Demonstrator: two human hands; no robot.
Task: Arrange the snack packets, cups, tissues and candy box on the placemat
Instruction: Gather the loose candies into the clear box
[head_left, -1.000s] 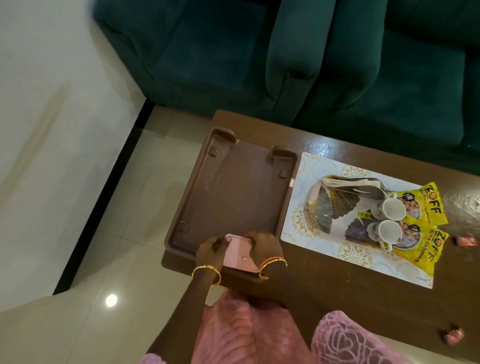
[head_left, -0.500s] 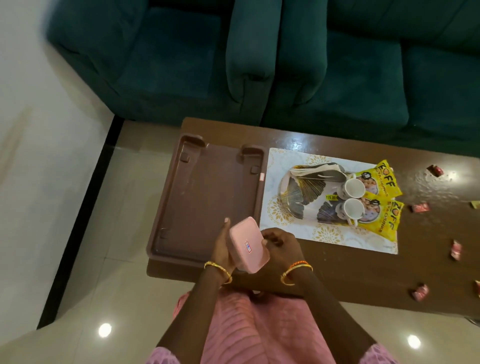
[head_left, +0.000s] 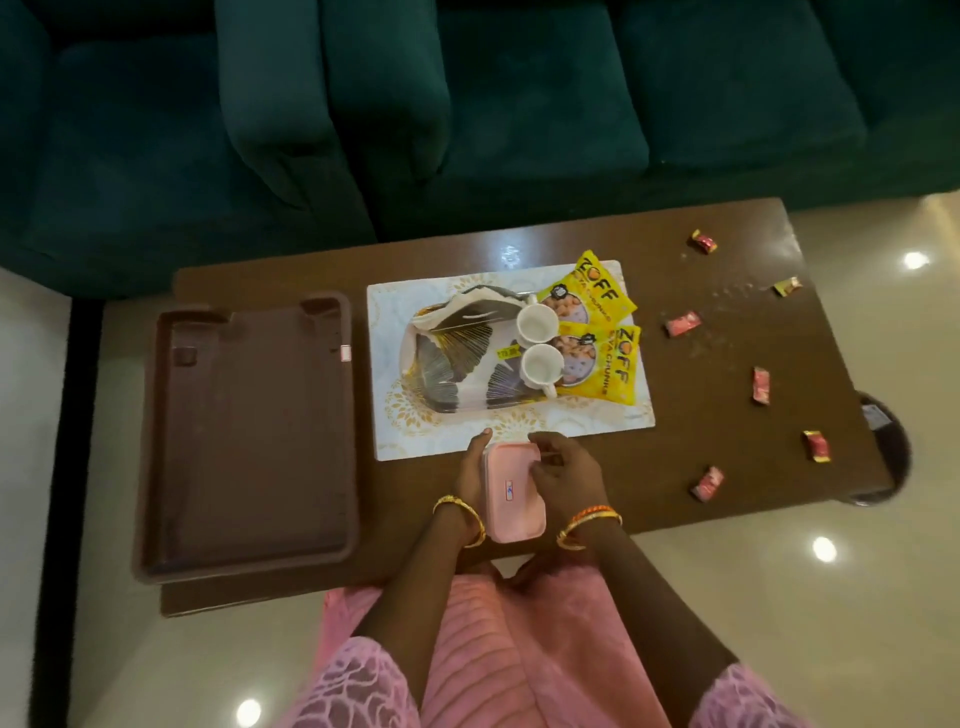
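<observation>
A pink candy box (head_left: 511, 491) sits at the near edge of the white patterned placemat (head_left: 602, 415), held between both hands. My left hand (head_left: 472, 473) grips its left side. My right hand (head_left: 563, 475) curls over its right side and far corner. On the placemat lies a leaf-patterned plate (head_left: 457, 364) with folded tissues (head_left: 467, 314) at its far end. Two white cups (head_left: 537, 340) stand at the plate's right end, beside two yellow snack packets (head_left: 605, 343).
A brown tray (head_left: 249, 431) lies on the left part of the dark wooden table (head_left: 727, 405). Several red wrapped candies (head_left: 761, 384) are scattered over the table's right side. A green sofa (head_left: 467, 104) stands behind the table.
Both hands lifted the pink box from the tray's near right corner and carried it right to the placemat's near edge. The view has swung right, showing more candies.
</observation>
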